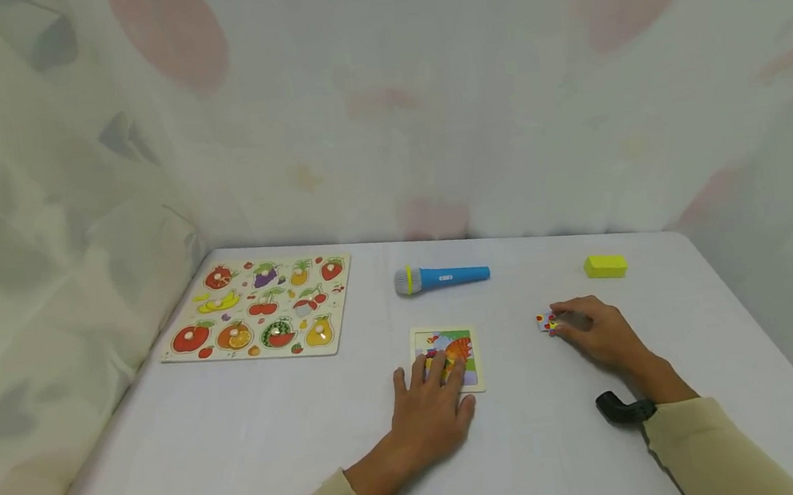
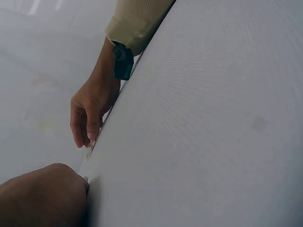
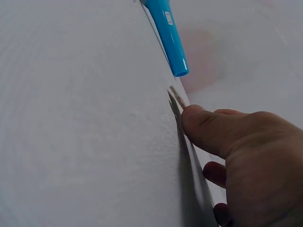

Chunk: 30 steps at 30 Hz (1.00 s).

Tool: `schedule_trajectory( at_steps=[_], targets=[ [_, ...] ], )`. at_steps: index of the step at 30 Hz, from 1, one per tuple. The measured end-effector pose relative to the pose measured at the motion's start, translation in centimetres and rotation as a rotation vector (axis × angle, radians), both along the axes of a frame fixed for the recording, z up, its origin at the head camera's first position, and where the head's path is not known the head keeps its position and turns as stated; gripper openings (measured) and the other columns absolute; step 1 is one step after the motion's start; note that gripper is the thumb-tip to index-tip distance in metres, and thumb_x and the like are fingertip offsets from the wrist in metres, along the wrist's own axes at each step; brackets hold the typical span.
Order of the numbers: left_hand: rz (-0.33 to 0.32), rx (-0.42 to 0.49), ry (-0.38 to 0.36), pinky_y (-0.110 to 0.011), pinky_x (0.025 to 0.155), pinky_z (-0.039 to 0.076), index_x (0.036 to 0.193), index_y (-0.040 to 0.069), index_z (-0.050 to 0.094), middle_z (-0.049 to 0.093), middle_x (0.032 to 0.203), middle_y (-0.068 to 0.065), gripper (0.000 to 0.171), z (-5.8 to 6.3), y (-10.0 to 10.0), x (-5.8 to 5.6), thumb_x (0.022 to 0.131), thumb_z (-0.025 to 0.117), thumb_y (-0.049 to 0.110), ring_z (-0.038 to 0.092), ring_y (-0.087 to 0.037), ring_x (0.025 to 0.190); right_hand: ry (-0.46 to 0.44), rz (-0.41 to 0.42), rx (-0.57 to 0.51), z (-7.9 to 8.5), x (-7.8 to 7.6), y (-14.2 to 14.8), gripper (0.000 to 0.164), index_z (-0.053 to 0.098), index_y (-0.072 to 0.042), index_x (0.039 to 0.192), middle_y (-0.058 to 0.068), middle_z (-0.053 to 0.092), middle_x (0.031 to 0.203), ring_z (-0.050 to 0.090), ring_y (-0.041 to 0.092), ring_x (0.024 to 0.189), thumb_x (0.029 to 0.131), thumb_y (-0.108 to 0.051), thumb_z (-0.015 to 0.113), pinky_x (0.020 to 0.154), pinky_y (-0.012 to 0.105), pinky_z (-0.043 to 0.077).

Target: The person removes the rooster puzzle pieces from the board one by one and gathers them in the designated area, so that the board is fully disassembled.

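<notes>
My left hand [image 1: 427, 418] rests with spread, straight fingers on a small framed picture puzzle [image 1: 476, 352], covering its lower left part. The puzzle shows an orange and red figure on a green and purple ground inside a cream border. To the right, my right hand [image 1: 598, 335] pinches a small colourful puzzle piece [image 1: 544, 322] between thumb and fingers, low over the white table. In the right wrist view the thin edge of that piece [image 3: 177, 96] sticks out past the thumb. The left wrist view shows my left hand [image 2: 45, 196] only from behind, its fingers hidden.
A fruit peg puzzle board [image 1: 296, 347] lies at the back left of the white table [image 1: 243, 441]. Behind the picture puzzle is a blue toy microphone [image 1: 453, 275] with a grey head. A yellow block [image 1: 605, 266] sits at the back right. Patterned curtains [image 1: 383, 120] hang around the table.
</notes>
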<state>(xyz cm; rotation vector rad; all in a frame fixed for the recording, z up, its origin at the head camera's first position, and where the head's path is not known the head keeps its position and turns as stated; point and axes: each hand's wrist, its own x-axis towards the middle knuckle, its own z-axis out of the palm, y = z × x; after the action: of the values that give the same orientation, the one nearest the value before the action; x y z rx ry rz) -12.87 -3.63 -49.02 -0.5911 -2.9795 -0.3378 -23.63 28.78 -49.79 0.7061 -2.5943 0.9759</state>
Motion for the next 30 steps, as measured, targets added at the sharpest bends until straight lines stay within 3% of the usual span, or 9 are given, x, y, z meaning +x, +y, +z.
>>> schedule_trajectory(
  at_steps=[6,13,17,26,30],
  targets=[
    [-0.001,0.001,-0.013,-0.065,0.098,0.018,0.146,0.021,0.043,0.036,0.148,-0.008,0.056,0.1,-0.1,0.1,0.098,0.041,0.049,0.025,-0.037,0.134,0.037,-0.003,0.017,-0.5,-0.1,0.0,0.038,0.072,-0.007,0.112,0.003,0.068,0.104,0.058,0.021,0.098,0.076,-0.011,0.082,0.082,0.03,0.042],
    [0.003,0.002,-0.002,-0.066,0.098,0.018,0.146,0.021,0.044,0.038,0.146,-0.008,0.056,0.1,-0.1,0.1,0.098,0.041,0.049,0.025,-0.038,0.134,-0.083,-0.051,0.021,0.6,0.1,-0.2,0.041,0.066,-0.007,0.121,0.008,0.065,0.116,0.053,0.028,0.112,0.083,-0.018,0.077,0.091,0.049,0.04],
    [0.0,0.012,-0.006,-0.066,0.098,0.019,0.146,0.021,0.045,0.038,0.146,-0.009,0.055,0.1,0.0,0.2,0.098,0.042,0.048,0.026,-0.039,0.134,-0.107,-0.049,-0.015,2.0,0.5,-0.4,0.045,0.062,-0.004,0.125,0.012,0.063,0.119,0.052,0.032,0.112,0.084,-0.019,0.076,0.088,0.055,0.04],
    [0.005,0.007,-0.01,-0.066,0.098,0.018,0.145,0.021,0.045,0.038,0.146,-0.009,0.055,0.3,0.1,0.3,0.098,0.042,0.048,0.025,-0.039,0.134,-0.035,-0.036,-0.075,7.1,1.4,-2.3,0.05,0.059,-0.004,0.129,0.012,0.059,0.124,0.052,0.034,0.109,0.084,-0.016,0.076,0.084,0.053,0.038],
    [0.004,0.011,-0.003,-0.066,0.098,0.019,0.145,0.02,0.046,0.038,0.146,-0.009,0.055,0.3,0.1,0.1,0.098,0.041,0.048,0.025,-0.038,0.134,-0.01,-0.004,-0.1,8.5,1.6,-3.7,0.051,0.059,-0.004,0.13,0.011,0.058,0.125,0.051,0.032,0.112,0.084,-0.016,0.076,0.083,0.053,0.038]
  ],
)
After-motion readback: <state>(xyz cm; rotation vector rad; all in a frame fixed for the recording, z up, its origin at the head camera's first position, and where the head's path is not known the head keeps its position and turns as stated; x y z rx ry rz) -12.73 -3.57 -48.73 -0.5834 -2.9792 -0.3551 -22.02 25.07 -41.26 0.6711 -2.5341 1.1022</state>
